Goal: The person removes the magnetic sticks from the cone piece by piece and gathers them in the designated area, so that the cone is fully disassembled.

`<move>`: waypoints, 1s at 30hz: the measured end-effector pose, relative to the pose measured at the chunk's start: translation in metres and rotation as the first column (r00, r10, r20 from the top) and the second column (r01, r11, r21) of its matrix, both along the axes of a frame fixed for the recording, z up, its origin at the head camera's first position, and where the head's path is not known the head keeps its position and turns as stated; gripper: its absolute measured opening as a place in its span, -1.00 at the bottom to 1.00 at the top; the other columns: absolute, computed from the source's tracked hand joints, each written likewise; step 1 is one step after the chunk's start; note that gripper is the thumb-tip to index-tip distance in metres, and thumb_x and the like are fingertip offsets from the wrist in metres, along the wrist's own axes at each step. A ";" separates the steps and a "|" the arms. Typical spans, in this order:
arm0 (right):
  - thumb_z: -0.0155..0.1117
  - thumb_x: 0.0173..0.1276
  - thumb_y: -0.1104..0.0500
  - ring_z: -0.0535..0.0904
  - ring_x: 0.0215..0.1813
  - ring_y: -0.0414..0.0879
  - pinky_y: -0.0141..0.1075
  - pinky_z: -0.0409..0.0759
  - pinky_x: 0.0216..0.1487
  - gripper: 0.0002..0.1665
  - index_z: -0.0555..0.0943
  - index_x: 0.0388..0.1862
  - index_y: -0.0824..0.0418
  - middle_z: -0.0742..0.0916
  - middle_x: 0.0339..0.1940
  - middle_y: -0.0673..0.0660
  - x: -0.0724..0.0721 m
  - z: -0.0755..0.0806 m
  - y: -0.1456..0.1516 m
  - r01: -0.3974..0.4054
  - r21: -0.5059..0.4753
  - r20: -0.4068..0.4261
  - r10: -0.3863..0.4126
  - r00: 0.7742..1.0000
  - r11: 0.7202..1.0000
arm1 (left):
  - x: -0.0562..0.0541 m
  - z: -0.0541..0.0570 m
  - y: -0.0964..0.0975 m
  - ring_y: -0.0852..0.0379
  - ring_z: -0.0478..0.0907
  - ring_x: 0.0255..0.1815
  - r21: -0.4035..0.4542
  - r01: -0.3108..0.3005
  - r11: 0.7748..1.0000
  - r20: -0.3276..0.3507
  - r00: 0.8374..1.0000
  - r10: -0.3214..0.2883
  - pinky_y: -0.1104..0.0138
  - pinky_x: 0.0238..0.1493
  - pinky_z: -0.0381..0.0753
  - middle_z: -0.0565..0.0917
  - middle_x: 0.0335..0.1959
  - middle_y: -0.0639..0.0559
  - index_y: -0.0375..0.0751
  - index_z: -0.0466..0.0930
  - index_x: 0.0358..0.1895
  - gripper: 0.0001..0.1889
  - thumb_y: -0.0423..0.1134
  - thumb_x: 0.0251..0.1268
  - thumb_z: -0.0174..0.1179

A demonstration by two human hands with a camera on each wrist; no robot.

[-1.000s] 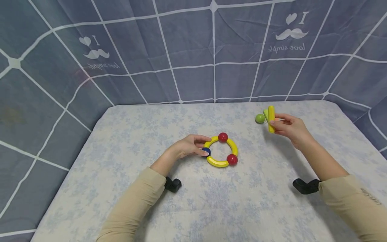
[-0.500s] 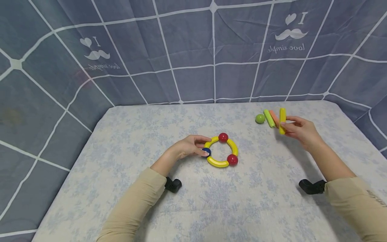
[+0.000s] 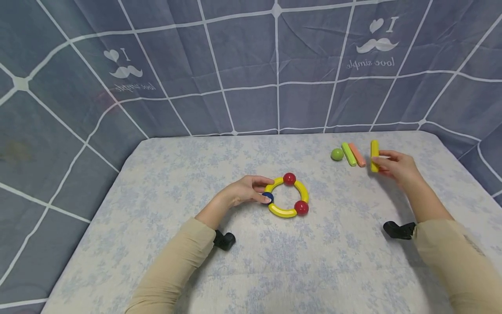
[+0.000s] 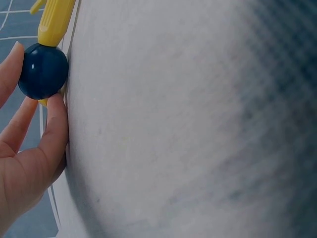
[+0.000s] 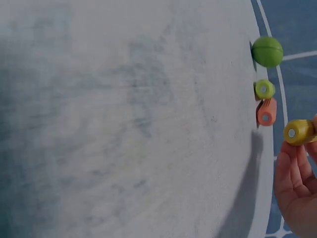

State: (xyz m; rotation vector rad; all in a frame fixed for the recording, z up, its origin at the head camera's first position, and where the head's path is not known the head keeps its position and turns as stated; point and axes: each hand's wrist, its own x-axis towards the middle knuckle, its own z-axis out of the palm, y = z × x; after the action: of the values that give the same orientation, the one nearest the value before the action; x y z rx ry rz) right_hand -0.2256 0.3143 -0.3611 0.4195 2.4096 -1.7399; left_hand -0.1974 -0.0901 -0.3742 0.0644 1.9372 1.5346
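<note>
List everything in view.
Table: one, pale blue-patterned, underneath
Backdrop: one, blue-grey, behind table
Curved rods: three, yellow, on table
Red balls: two, red, between curved rods
Blue ball: one, blue, between curved rods
Green ball: one, green, table's far right
Loose rods: two, light green and orange, near green ball
Held rod: one, yellow, above table
Wrist devices: two, black, at wrists
Sleeves: two, beige, on forearms
Left hand: one, pinching blue ball
Right hand: one, pinching held rod

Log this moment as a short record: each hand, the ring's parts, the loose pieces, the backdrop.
Left hand: pinches the blue ball of the ring
Right hand: holds a yellow stick above the table
Ring: three curved yellow pieces, two red balls, one blue ball
Loose: green ball, green stick, orange stick, on the table
Backdrop: blue-grey cloth with white lines
</note>
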 end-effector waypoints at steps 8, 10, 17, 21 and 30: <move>0.16 0.33 -0.04 0.44 -0.45 -0.39 -0.51 0.57 -0.33 -0.16 0.13 0.41 0.38 0.38 -0.01 0.13 -0.014 -0.014 0.009 0.001 0.139 0.037 -0.006 0.999 0.990 | 0.001 -0.001 0.001 0.03 0.37 0.17 -0.007 -0.012 1.000 0.001 1.000 0.012 0.40 -0.15 0.55 0.42 0.19 -0.09 -0.18 0.49 0.19 -0.43 -0.56 0.03 0.30; 0.15 0.34 -0.03 0.43 -0.46 -0.38 -0.50 0.57 -0.35 -0.18 0.15 0.41 0.38 0.38 0.03 0.18 -0.017 -0.018 0.010 0.005 0.161 0.058 -0.015 0.998 0.987 | 0.001 -0.002 0.001 0.03 0.37 0.18 -0.010 -0.006 1.000 0.006 1.000 0.006 0.39 -0.14 0.55 0.42 0.19 -0.09 -0.18 0.49 0.19 -0.42 -0.56 0.03 0.30; 0.16 0.32 -0.03 0.40 -0.45 -0.32 -0.51 0.52 -0.42 -0.20 0.20 0.36 0.41 0.35 0.13 0.31 -0.025 -0.020 0.003 0.038 0.198 0.098 -0.059 0.993 0.979 | 0.000 -0.003 -0.002 0.03 0.37 0.18 -0.010 -0.019 1.000 -0.005 1.000 0.019 0.37 -0.10 0.55 0.41 0.20 -0.08 -0.17 0.49 0.19 -0.42 -0.56 0.02 0.30; 0.17 0.32 0.02 0.37 -0.40 -0.29 -0.50 0.49 -0.44 -0.25 0.23 0.34 0.41 0.35 0.14 0.29 -0.028 -0.021 0.000 0.054 0.206 0.107 -0.077 0.991 0.977 | 0.001 -0.002 -0.002 0.02 0.36 0.19 -0.010 -0.011 1.000 0.001 1.000 0.011 0.36 -0.06 0.55 0.39 0.22 -0.08 -0.18 0.48 0.20 -0.42 -0.56 0.03 0.30; 0.12 0.34 0.02 0.36 -0.32 -0.16 -0.43 0.45 -0.45 -0.29 0.26 0.35 0.37 0.40 0.08 0.27 -0.033 -0.021 -0.008 0.085 0.258 0.118 -0.119 0.986 0.962 | 0.000 -0.003 0.000 0.01 0.35 0.21 -0.005 -0.002 1.000 -0.006 1.000 0.002 0.36 -0.05 0.55 0.37 0.24 -0.10 -0.19 0.48 0.20 -0.42 -0.55 0.04 0.30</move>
State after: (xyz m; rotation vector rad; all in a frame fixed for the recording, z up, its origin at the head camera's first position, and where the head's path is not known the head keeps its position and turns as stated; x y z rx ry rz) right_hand -0.2582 0.3058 -0.3817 0.6797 2.5592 -1.3925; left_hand -0.1969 -0.0905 -0.3769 0.0646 1.9467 1.5325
